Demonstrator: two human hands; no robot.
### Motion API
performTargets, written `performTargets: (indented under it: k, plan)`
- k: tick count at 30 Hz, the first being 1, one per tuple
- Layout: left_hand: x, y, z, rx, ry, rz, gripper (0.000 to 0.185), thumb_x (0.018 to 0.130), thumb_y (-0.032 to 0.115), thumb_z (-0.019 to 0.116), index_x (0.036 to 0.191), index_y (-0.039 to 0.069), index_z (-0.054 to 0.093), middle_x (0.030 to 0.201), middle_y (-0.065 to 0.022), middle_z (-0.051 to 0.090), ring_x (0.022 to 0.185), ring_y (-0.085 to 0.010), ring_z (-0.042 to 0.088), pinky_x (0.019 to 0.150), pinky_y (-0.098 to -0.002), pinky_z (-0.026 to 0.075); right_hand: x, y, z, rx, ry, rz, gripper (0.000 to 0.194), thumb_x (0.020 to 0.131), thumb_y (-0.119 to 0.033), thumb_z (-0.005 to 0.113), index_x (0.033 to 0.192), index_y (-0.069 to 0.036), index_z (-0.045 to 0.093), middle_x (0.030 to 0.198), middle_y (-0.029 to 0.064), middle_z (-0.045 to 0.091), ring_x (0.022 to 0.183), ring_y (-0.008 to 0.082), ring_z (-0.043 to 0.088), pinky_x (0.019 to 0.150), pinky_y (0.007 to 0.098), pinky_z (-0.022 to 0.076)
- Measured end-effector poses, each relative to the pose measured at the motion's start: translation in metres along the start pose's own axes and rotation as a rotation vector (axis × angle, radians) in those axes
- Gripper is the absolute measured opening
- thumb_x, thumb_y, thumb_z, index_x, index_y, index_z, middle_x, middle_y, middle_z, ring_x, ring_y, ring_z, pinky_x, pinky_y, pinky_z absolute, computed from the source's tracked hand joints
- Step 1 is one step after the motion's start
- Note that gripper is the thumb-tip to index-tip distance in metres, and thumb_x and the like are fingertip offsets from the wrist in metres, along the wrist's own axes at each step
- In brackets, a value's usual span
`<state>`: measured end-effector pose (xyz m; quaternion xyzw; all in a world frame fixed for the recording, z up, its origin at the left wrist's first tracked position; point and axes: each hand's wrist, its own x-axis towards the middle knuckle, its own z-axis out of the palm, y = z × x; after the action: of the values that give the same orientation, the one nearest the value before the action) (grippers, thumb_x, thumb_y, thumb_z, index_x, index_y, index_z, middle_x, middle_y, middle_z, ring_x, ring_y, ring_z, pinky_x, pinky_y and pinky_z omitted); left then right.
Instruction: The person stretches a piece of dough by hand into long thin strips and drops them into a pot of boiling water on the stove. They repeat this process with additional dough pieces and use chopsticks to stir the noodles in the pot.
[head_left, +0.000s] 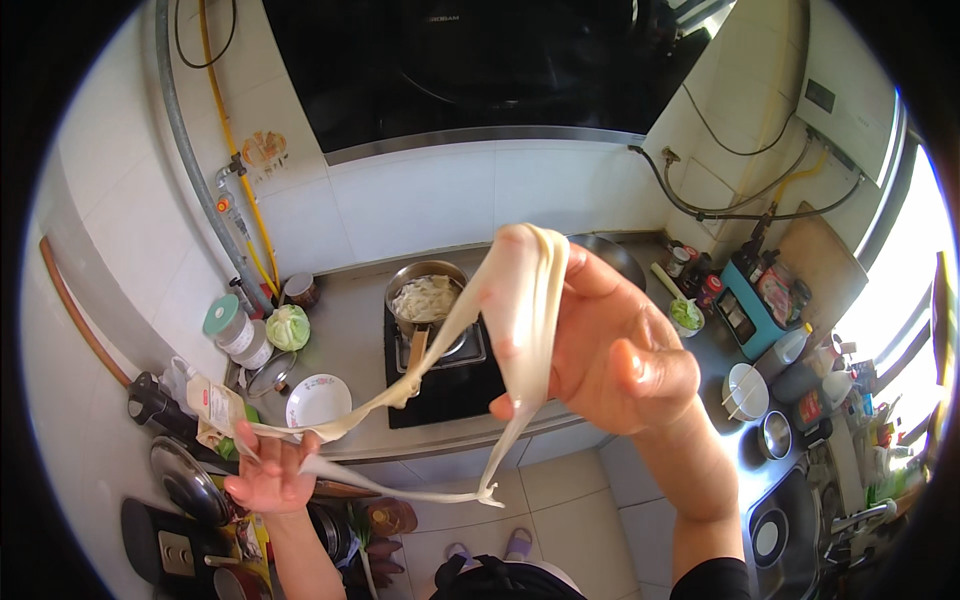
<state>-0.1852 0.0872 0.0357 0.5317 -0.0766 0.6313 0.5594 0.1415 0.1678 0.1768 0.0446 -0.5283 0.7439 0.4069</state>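
Note:
A stretched strip of pale dough (517, 307) hangs in a loop between my two hands, above the floor and the counter's front edge. My right hand (626, 364) is raised high, with a wide, thin part of the dough draped over its fingers; its thumb stands apart. Lower on the left, my left hand (271, 480) holds the narrower ends of the loop at its fingers. The dough's lower strand sags to a small ragged knot. Behind it, a steel saucepan (409, 324) with a wooden handle stands on the gas stove (450, 405), full of pale, flat dough pieces (426, 298).
A white plate (319, 401), a cabbage (288, 328) and a glass lid (271, 373) sit left of the stove. At right are a wok (611, 259), a bowl with chopsticks (745, 390), a steel bowl (775, 435) and the sink (780, 517). A range hood (480, 75) hangs above.

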Motion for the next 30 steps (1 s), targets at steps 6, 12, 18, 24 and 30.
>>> performTargets:
  k: [6, 12, 18, 24, 30]
  plan:
    - [0.003, 0.022, 0.021, -0.518, 0.216, 0.319, 0.073, 0.085, 0.023, 0.063, 0.145, 0.025, 0.020, 0.140, -0.0052, 0.042, 0.103, -0.0195, 0.056, 0.057, -0.0230, 0.039, 0.002, -0.008, -0.026, 0.148, -0.111, -0.179, 0.071, 0.079, -0.025, 0.064, 0.133, 0.005, 0.028, 0.118, 0.0179, 0.045, 0.102, 0.0234, 0.054, 0.078, 0.0396, 0.0564]
    - [-0.025, 0.072, -0.016, -0.709, 0.230, 0.349, 0.071, 0.088, 0.018, 0.056, 0.145, 0.011, 0.016, 0.122, -0.0145, 0.057, 0.092, -0.0223, 0.063, 0.049, -0.0205, 0.037, -0.019, -0.045, -0.054, 0.106, 0.111, -0.236, 0.061, 0.091, -0.031, 0.052, 0.130, 0.010, 0.029, 0.104, 0.0121, 0.044, 0.078, 0.0150, 0.046, 0.061, 0.0217, 0.0536]
    - [-0.053, 0.137, -0.067, -0.344, 0.086, -0.249, 0.064, 0.089, 0.025, 0.059, 0.138, -0.004, 0.029, 0.104, -0.0139, 0.064, 0.071, -0.0143, 0.064, 0.040, -0.0200, 0.037, -0.056, -0.091, -0.110, 0.049, 0.302, 0.043, 0.054, 0.092, -0.039, 0.048, 0.120, 0.007, 0.040, 0.090, 0.0132, 0.051, 0.065, 0.0113, 0.044, 0.038, 0.0131, 0.0426]
    - [-0.046, 0.097, -0.039, -0.559, 0.200, 0.091, 0.065, 0.092, 0.008, 0.044, 0.145, 0.032, 0.015, 0.148, -0.0147, 0.023, 0.130, -0.0294, 0.035, 0.095, -0.0475, 0.041, -0.050, -0.060, -0.078, -0.040, 0.384, 0.160, 0.053, 0.088, -0.044, 0.055, 0.102, 0.006, 0.043, 0.079, 0.0132, 0.048, 0.050, 0.0077, 0.042, 0.031, 0.0152, 0.0372]
    - [-0.050, -0.053, 0.006, -1.294, 0.377, -0.013, 0.029, 0.085, 0.004, 0.058, 0.113, 0.011, 0.062, 0.135, -0.0167, 0.043, 0.114, -0.0301, 0.052, 0.073, -0.0262, 0.059, -0.002, 0.015, -0.019, -0.087, 0.130, 0.315, 0.076, 0.078, -0.046, 0.064, 0.121, 0.012, 0.038, 0.093, 0.0117, 0.054, 0.080, 0.0151, 0.058, 0.072, 0.0309, 0.0557]
